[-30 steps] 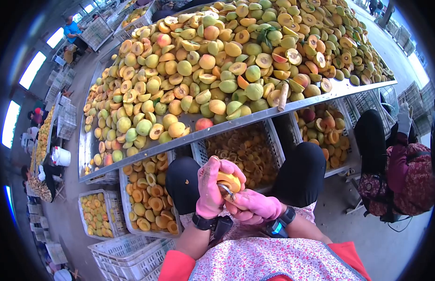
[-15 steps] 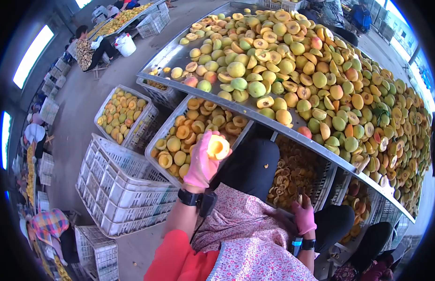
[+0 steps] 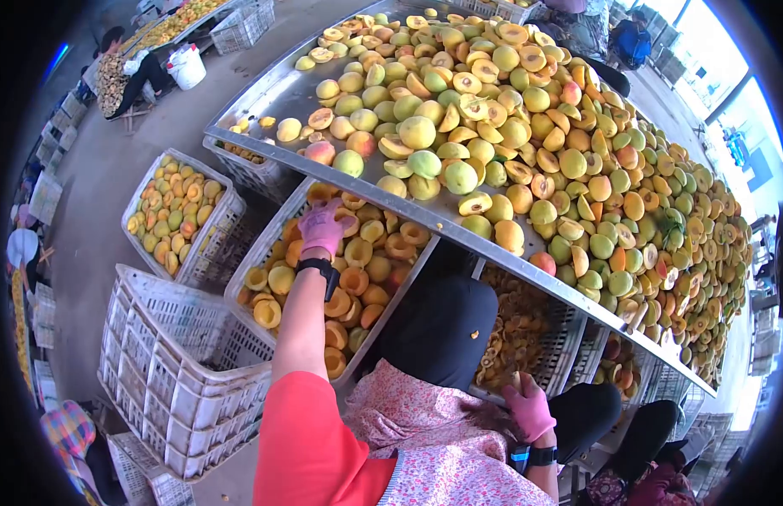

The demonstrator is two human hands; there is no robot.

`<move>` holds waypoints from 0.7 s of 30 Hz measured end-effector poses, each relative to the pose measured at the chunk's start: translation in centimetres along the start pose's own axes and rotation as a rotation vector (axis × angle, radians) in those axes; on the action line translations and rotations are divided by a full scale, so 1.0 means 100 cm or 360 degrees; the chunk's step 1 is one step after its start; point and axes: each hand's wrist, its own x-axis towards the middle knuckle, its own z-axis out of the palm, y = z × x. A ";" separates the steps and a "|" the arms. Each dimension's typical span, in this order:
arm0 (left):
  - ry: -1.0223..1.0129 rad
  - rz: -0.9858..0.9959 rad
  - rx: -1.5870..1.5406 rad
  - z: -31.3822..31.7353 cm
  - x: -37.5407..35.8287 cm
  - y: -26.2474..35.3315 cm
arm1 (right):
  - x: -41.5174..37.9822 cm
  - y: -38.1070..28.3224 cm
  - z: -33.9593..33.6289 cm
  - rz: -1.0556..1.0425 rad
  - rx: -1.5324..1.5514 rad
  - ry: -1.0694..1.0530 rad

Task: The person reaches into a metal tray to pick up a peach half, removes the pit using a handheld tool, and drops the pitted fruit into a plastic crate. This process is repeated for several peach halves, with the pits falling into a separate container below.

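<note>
My left hand point(image 3: 323, 228), in a pink glove, is over the far part of a white crate point(image 3: 248, 263) of pitted yellow peach halves point(image 3: 354, 281). Its thumb stands away from the fingers, and I see no fruit in it. Low on the right, by my knee, my right hand point(image 3: 530, 411) in a pink glove is closed round a small tool with a pale handle point(image 3: 515, 382); its working end is hard to make out. Ahead, whole and halved peaches point(image 3: 577, 164) are heaped on a metal table point(image 3: 269, 94).
Another peach-filled crate point(image 3: 174, 215) stands to the left, with an empty-looking white crate point(image 3: 185, 379) nearer me. Beneath the table edge sits a crate of brownish scraps point(image 3: 514, 325). A seated person point(image 3: 126, 80) works at the far left, near a white bucket point(image 3: 187, 67).
My left hand has moved away to the far part of the crate, and the peach half it held is no longer in it. The right hand keeps its tool. The view has turned slightly.
</note>
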 end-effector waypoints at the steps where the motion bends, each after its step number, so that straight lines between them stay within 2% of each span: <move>1: -0.0016 0.0011 -0.0004 -0.007 0.009 0.000 | 0.000 0.001 -0.001 0.0033 0.0012 0.0006; 4: 0.0028 0.0024 -0.0041 -0.006 0.027 -0.009 | 0.004 0.011 -0.002 0.0093 -0.0003 -0.0040; 6: 0.0453 0.0091 0.0080 -0.002 0.022 0.000 | 0.005 0.004 -0.003 0.0184 -0.0005 -0.0028; 7: 0.0343 0.0098 -0.0025 0.001 0.006 0.012 | 0.007 -0.002 -0.004 0.0151 -0.0081 -0.0052; 8: 0.0069 0.0204 -0.0026 0.055 0.011 -0.007 | 0.005 -0.003 -0.006 0.0129 -0.0141 -0.0035; 9: -0.0191 -0.0073 0.0119 0.034 -0.021 0.029 | 0.007 0.006 -0.005 0.0177 -0.0031 -0.0040; 11: -0.0171 -0.0119 0.0048 0.048 -0.015 0.032 | 0.007 0.008 -0.008 0.0169 -0.0149 -0.0035; 13: -0.0126 0.0022 0.0014 0.065 -0.004 0.009 | 0.007 0.001 -0.015 0.0171 -0.0179 -0.0109; 14: -0.0209 -0.0015 0.0026 0.060 -0.004 0.013 | 0.008 -0.005 -0.018 0.0202 -0.0140 -0.0187; 17: -0.0379 -0.0075 0.0137 0.029 -0.014 0.023 | 0.007 0.002 -0.019 0.0071 -0.0040 -0.0107; 19: -0.0499 -0.0259 0.0272 -0.004 -0.036 0.042 | 0.008 0.015 -0.024 -0.0006 0.0006 -0.0081; 20: -0.0608 -0.0141 0.0307 -0.027 -0.044 0.047 | 0.007 0.018 -0.026 -0.0021 0.0054 -0.0059; 21: -0.0661 0.0516 0.0422 -0.009 -0.031 -0.013 | 0.003 0.017 -0.030 0.0008 0.0056 -0.0040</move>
